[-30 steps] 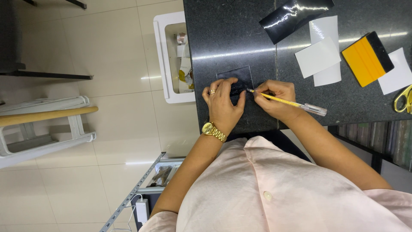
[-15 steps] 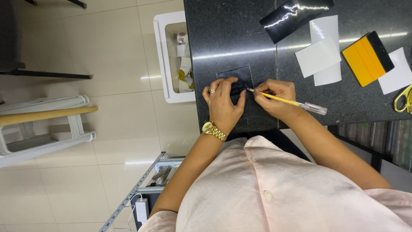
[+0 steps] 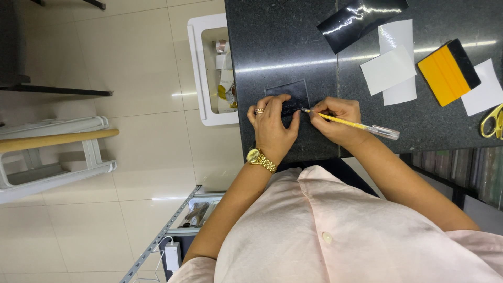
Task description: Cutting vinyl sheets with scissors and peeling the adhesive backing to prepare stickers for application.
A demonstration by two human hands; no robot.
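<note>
Your left hand (image 3: 273, 124) lies flat on the dark stone counter (image 3: 283, 47), fingers spread and pressing down on a small dark square sheet (image 3: 289, 93) whose near part is covered by your fingertips; nothing is pinched in that hand, it only bears on the sheet. Your right hand (image 3: 338, 119), just at the 3 o'clock side of the left, has its fingers closed around a slim yellow craft knife (image 3: 350, 123), held like a pen, its tip pointing toward 9 o'clock and meeting the sheet right beside your left thumb; its clear end cap sticks out toward 3 o'clock. The sheet sits near the counter's near-left corner. Toward 1 o'clock from your hands lie white paper pieces (image 3: 390, 68), and beyond them a yellow and black squeegee (image 3: 448, 72). At 12 o'clock, far back, a glossy black film piece (image 3: 361, 18) rests at an angle. Yellow-handled scissors (image 3: 491, 121) show at the far 3 o'clock edge. Off the counter at 10 o'clock stands a white bin (image 3: 201, 68) with scraps in it.
</note>
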